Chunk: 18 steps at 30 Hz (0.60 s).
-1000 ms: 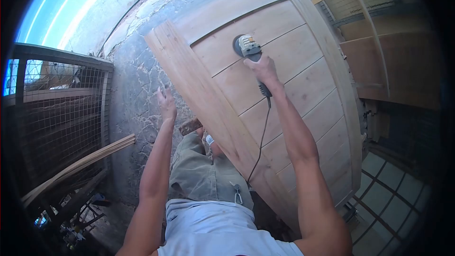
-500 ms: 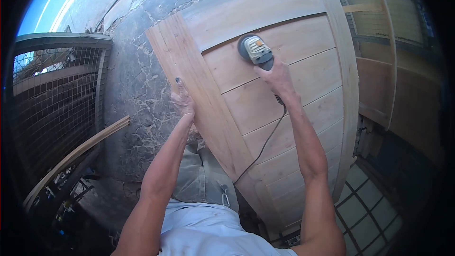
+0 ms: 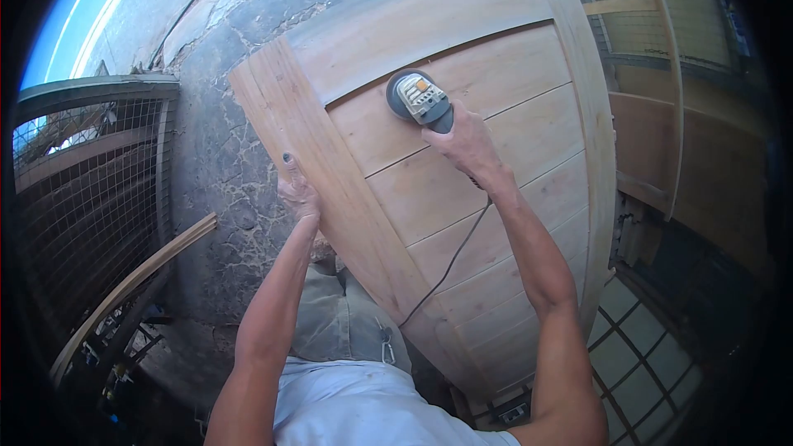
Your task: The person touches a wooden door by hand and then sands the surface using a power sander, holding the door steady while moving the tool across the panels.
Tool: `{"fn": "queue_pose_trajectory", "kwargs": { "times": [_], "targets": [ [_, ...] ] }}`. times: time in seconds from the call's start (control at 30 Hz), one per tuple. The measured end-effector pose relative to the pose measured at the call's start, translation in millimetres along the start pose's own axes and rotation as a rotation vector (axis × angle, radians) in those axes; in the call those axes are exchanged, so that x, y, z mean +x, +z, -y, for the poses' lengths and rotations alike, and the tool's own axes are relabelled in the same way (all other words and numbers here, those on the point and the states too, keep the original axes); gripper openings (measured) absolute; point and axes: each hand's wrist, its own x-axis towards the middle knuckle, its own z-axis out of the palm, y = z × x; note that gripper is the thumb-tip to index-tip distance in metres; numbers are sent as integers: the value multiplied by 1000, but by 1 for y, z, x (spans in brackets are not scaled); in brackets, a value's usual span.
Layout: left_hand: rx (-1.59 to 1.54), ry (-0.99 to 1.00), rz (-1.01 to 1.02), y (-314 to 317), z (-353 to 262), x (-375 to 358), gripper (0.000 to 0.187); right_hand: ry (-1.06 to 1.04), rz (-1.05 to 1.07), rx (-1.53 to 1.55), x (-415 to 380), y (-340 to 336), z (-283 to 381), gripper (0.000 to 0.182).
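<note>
A large panelled wooden door (image 3: pixel 413 25) lies in front of me, with plank-like boards set inside a wider frame. My right hand (image 3: pixel 467 142) is wrapped around the handle of an electric sander (image 3: pixel 420 97). The sander's round dark head is against the upper inset board, close to the frame's inner edge. From its handle a black cord (image 3: pixel 459 257) trails down across the boards. My left hand (image 3: pixel 298 192) grips the door's left edge, thumb pointing up and dusty; its other fingers are partly hidden.
At left stands a wire-mesh metal frame (image 3: pixel 91 144), with long wooden strips (image 3: pixel 136 285) below it. Cracked concrete (image 3: pixel 219 132) lies beyond the door's left edge. Wooden frames and panels (image 3: pixel 702 149) stand on the right, above a tile-like grid (image 3: pixel 640 347).
The sander in my right hand has moved left and slightly down along the upper board. My left hand stays on the door's edge while the whole view shifts a little.
</note>
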Motion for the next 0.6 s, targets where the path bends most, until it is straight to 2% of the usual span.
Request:
{"fn": "queue_pose_trajectory", "kwargs": {
  "times": [0.03,0.13,0.23,0.33,0.43,0.6],
  "targets": [
    [10,-15,15,-3,0,-2,97,28,-5,-2,-2,-4,0,54],
    [9,-50,54,-3,1,0,99,-147,7,-40,4,12,-10,50],
    [73,-50,-1,-3,0,-1,100,-187,44,-139,6,6,-2,50],
    [82,-39,17,-3,-1,-1,102,-123,79,-96,22,-20,-16,51],
    [93,-8,29,-4,3,2,104,-132,26,-143,32,-42,-38,59],
    [113,-28,25,-4,5,3,104,-79,-33,-82,45,-88,-72,59]
  ]
}}
